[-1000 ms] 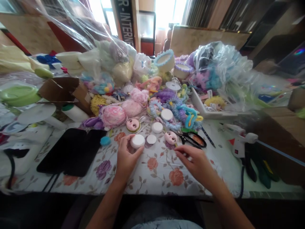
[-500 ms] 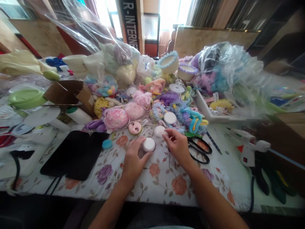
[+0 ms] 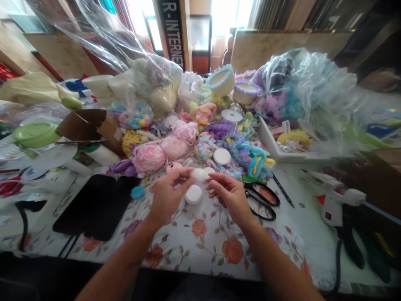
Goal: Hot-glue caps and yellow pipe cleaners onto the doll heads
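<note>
- While the left hand point(image 3: 167, 196) and the right hand point(image 3: 232, 194) face each other above a white tablecloth printed with orange and purple flowers point(image 3: 203, 251), a small, round white disc point(image 3: 198, 174) shows between their fingertips, blurred.
- The left thumb and fingers point at the disc's near side and seem to touch its edge; whether they are clamped on it, I cannot tell.
- The right fingers are curled close to the disc's other side; whether thumb and finger meet or pinch anything, I cannot tell.
- A thick, round white piece with a flat top point(image 3: 193, 195) lies on the cloth just below the disc, between the hands.
- A pale pink doll face with dark eyes point(image 3: 173, 167) sits just beyond the left fingers, partly hidden.
- A white-topped round piece point(image 3: 222, 156) rests farther back, against fluffy blue-purple yarn point(image 3: 236, 144).
- Black-handled scissors point(image 3: 265, 203) lie just beside the right hand.
- A bright blue round cap point(image 3: 138, 192) lies left of the left hand, near a flat black panel point(image 3: 94, 209).
</note>
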`<move>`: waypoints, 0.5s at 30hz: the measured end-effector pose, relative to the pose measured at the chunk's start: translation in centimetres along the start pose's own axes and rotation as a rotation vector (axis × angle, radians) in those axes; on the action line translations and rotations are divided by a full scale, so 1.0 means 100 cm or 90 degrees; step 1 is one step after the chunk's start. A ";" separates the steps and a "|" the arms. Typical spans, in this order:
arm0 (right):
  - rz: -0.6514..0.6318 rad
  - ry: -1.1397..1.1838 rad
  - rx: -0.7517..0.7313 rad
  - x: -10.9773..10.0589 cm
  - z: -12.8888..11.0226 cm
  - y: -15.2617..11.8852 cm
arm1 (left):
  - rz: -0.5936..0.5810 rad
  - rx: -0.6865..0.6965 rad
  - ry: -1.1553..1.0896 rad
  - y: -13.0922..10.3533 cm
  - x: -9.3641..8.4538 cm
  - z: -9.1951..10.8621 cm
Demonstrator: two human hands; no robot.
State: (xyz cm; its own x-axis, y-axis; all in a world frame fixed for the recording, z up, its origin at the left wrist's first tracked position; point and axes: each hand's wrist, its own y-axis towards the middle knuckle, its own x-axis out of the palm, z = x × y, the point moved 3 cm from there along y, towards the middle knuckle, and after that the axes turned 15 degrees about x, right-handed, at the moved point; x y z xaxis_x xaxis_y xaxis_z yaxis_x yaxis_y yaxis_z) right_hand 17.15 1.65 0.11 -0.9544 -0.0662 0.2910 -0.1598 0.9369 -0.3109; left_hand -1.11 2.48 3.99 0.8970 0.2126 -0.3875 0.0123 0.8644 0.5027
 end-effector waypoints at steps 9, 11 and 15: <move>0.013 -0.106 -0.017 0.002 -0.001 -0.002 | 0.012 -0.127 0.165 0.161 -0.061 -0.096; 0.018 -0.149 -0.039 0.003 0.000 -0.002 | -0.041 -0.115 0.203 0.168 -0.054 -0.103; 0.057 -0.244 -0.073 0.002 0.000 -0.001 | -0.097 -0.056 0.278 0.165 -0.043 -0.103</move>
State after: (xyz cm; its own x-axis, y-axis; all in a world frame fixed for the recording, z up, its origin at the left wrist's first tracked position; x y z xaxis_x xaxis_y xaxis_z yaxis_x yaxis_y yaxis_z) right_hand 16.95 1.57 0.19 -0.9915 -0.0856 -0.0981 -0.0633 0.9754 -0.2111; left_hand -9.29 20.53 6.03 0.6176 0.2352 -0.7505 0.0756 0.9320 0.3544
